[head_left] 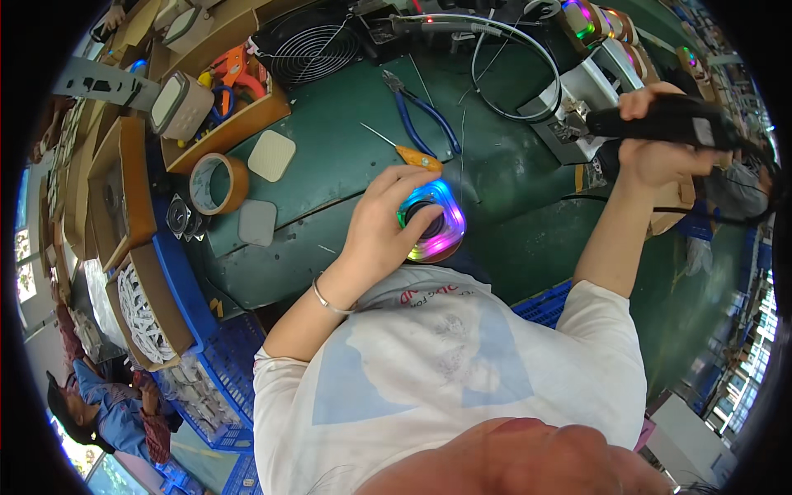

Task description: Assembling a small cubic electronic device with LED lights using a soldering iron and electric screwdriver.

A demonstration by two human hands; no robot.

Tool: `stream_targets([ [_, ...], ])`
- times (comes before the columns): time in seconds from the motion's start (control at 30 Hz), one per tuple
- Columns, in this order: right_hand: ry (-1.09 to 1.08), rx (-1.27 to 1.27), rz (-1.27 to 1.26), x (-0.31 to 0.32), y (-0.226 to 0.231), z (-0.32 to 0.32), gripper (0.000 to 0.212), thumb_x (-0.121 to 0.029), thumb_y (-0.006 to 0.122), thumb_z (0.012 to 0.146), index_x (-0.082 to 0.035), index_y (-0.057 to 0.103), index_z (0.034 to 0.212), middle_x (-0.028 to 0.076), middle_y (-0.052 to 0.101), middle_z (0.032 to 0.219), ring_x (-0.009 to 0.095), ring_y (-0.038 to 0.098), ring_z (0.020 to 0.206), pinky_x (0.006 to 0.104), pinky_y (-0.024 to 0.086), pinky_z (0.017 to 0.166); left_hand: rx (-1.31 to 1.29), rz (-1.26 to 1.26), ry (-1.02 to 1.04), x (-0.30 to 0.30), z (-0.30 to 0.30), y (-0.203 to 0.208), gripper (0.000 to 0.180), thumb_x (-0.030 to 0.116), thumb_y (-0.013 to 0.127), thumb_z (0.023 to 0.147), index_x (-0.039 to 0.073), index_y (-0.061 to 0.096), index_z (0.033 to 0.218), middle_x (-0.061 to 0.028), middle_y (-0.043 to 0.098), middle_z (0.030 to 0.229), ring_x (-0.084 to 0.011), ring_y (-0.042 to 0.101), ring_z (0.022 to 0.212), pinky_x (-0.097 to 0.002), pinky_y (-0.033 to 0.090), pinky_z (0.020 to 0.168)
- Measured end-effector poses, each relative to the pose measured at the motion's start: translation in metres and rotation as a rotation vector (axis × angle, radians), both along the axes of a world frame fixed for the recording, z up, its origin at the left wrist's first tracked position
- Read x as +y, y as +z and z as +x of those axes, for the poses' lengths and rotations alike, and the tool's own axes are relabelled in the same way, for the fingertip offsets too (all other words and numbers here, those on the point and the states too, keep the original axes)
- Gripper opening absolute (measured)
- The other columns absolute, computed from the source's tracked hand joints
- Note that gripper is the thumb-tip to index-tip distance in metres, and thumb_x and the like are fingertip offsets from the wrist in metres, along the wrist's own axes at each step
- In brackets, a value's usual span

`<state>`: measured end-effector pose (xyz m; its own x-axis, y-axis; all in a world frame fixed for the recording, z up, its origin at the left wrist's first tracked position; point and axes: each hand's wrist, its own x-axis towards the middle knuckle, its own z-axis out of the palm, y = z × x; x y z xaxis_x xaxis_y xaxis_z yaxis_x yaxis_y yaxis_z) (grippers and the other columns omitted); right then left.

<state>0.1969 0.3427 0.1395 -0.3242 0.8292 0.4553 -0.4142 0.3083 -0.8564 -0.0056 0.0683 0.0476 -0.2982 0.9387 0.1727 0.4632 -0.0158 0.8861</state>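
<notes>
My left hand [381, 223] grips a small rounded-square speaker [446, 221] near the table's front edge. The thumb lies over its dark round middle, and its rim glows blue, purple, pink and green. Out to the right, my right hand [660, 153] is wrapped round a black corded electric screwdriver [672, 122], held roughly level and somewhat blurred. Its tip end points left, by a metal bracket [569, 122]; whether they touch I cannot tell. Just beyond my left hand lies a screwdriver with an orange handle [419, 158]. Farther off are blue-handled cutting pliers [425, 124], jaws pointing away.
Left on the green table [322, 181] are a tape roll [219, 183], two rounded-square panels [272, 156], and a bare speaker driver [186, 219]. A fan [313, 54] stands behind a cardboard tray of tools [235, 124]. Blue crates [223, 363] flank me; another person [107, 404] sits at left.
</notes>
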Motion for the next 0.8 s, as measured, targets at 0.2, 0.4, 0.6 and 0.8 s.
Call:
stream_targets([
  [0.2, -0.141, -0.054, -0.091, 0.002, -0.007, -0.013, 0.083, -0.078, 0.023, 0.08, -0.001, 0.054, 0.085, 0.011, 0.048, 0.064, 0.023, 0.043, 0.059, 0.036, 0.038, 0.06, -0.036, 0.011, 0.014, 0.012, 0.0, -0.007, 0.034, 0.001, 0.07, 0.08, 0.001, 0.065, 0.113, -0.0142, 0.066, 0.114, -0.0306, 0.063, 0.105, -0.0355, 0.048, 0.093],
  [0.4, -0.113, -0.025, -0.181, -0.031, -0.006, -0.03, 0.086, -0.081, 0.022, 0.08, 0.0, 0.053, 0.085, 0.01, 0.046, 0.064, 0.023, 0.042, 0.06, 0.0364, 0.039, 0.064, -0.107, -0.027, 0.034, 0.01, 0.0, -0.009, 0.034, 0.002, 0.07, 0.08, 0.003, 0.066, 0.114, -0.0139, 0.068, 0.113, -0.0291, 0.065, 0.101, -0.0337, 0.05, 0.089],
  [0.6, 0.405, 0.145, -0.091, -0.102, -0.006, -0.049, 0.1, -0.095, 0.038, 0.065, -0.003, 0.059, 0.097, 0.005, 0.048, 0.061, 0.02, 0.044, 0.051, 0.0349, 0.038, 0.056, -0.108, -0.047, -0.002, 0.017, -0.001, -0.009, 0.033, 0.005, 0.071, 0.081, 0.007, 0.068, 0.113, -0.0154, 0.069, 0.11, -0.0315, 0.066, 0.095, -0.0352, 0.052, 0.084],
  [0.8, 0.641, 0.109, 0.02, -0.133, -0.012, -0.085, 0.101, -0.097, 0.043, 0.06, -0.004, 0.051, 0.097, 0.004, 0.05, 0.062, 0.016, 0.048, 0.05, 0.0314, 0.04, 0.05, -0.095, -0.018, 0.066, 0.017, 0.001, -0.009, 0.024, 0.005, 0.07, 0.079, 0.005, 0.069, 0.102, -0.0159, 0.069, 0.092, -0.0347, 0.064, 0.088, -0.0418, 0.052, 0.078],
])
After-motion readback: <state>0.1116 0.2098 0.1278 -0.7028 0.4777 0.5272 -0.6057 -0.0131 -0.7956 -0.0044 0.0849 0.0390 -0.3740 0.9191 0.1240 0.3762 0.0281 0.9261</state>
